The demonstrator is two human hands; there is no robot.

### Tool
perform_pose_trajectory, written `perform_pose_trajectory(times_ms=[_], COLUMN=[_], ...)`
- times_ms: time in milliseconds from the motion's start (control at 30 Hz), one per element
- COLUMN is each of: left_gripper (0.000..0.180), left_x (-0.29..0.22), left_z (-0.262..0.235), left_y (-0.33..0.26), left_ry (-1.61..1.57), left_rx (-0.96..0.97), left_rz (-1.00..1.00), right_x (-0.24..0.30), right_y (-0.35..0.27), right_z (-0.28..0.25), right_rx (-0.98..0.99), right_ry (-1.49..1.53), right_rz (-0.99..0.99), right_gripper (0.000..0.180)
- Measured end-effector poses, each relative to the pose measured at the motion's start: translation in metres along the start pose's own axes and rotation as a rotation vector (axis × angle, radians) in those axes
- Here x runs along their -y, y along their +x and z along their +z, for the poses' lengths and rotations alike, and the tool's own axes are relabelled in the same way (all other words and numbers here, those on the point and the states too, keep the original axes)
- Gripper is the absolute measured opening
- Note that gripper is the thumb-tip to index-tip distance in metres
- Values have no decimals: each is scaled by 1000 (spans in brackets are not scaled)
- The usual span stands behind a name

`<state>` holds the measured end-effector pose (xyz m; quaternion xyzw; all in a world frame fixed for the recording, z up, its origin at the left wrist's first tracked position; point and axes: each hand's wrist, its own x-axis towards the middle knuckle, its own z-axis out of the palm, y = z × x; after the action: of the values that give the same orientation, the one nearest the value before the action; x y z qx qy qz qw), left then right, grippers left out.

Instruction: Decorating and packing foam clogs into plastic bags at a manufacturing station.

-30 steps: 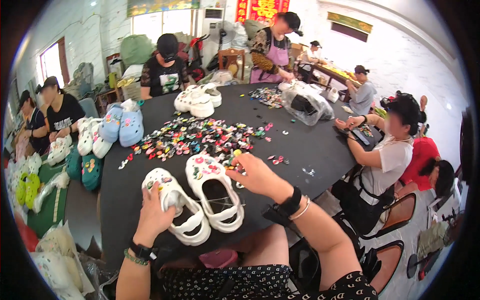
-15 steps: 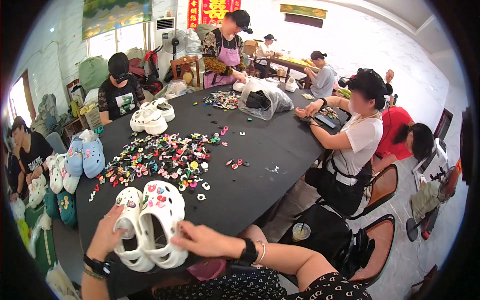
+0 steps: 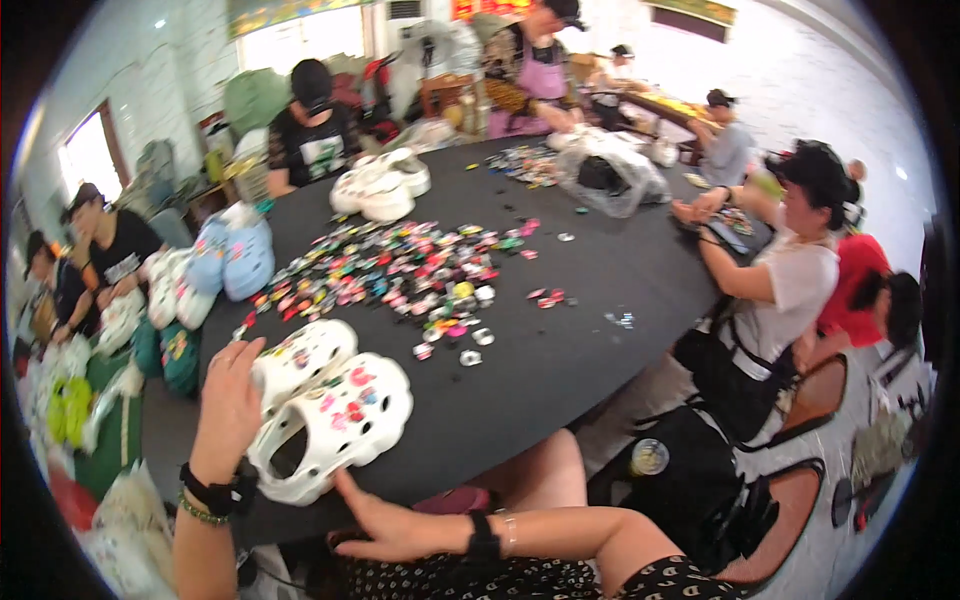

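A pair of white clogs with several colourful charms stands before me on the black tabletop, toes pointing away and to the right. My left hand [image 3: 232,405] lies along the outer side of the left clog [image 3: 312,352], its fingers bent at the tips; the thumb is hidden. At the heel of the right clog [image 3: 362,405], my right hand [image 3: 385,518] is low with fingers apart, one fingertip touching the strap or rim. Just beyond the toes spreads a heap of small multicoloured shoe charms [image 3: 400,265].
Blue clogs [image 3: 235,255], white clogs [image 3: 180,288] and dark green clogs [image 3: 180,355] stand on the left. Another white pair [image 3: 382,185] and a clear plastic bag [image 3: 612,175] are farther back. Several people work around the black table [image 3: 560,375]. A lidded cup [image 3: 650,457] stands at right.
The view has swung, so the scene sits farther right. The clogs now point more to the right. My right hand has slid down from the right clog's side to its heel, fingers spread.
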<state>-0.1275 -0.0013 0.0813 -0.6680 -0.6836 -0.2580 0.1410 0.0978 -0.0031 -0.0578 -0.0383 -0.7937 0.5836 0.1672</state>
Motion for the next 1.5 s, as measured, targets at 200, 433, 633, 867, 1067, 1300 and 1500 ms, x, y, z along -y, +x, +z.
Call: perform_pose_trajectory(times_ms=[200,433,633,867,1067,1300,1500], left_gripper=[34,40,44,42,38,50,50], left_x=[-44,-28,-42,-22,-48,-59,-49], left_z=[-9,20,39,55,49,58,65], left_y=[-37,-47,-14,-16,-32,-42,-57], left_ry=[-557,-1392,-1796,-1753,-1691,-1633,-1558], left_rx=[134,378,414,592,398,310,181], left_rz=[-377,-950,-937,-1057,-953,-811,-846], right_x=[12,0,-7,33,41,13,7], right_y=[-5,-8,-17,-13,12,47,68], right_z=[-19,-10,-8,-59,-132,-156,-153], right_rx=[47,21,50,86,-477,-475,-454], right_ry=[50,-189,-325,-326,-611,-632,-514], right_rz=[62,-76,-129,-56,-197,-181,-110], right_gripper=[93,78,62,24,54,55,52])
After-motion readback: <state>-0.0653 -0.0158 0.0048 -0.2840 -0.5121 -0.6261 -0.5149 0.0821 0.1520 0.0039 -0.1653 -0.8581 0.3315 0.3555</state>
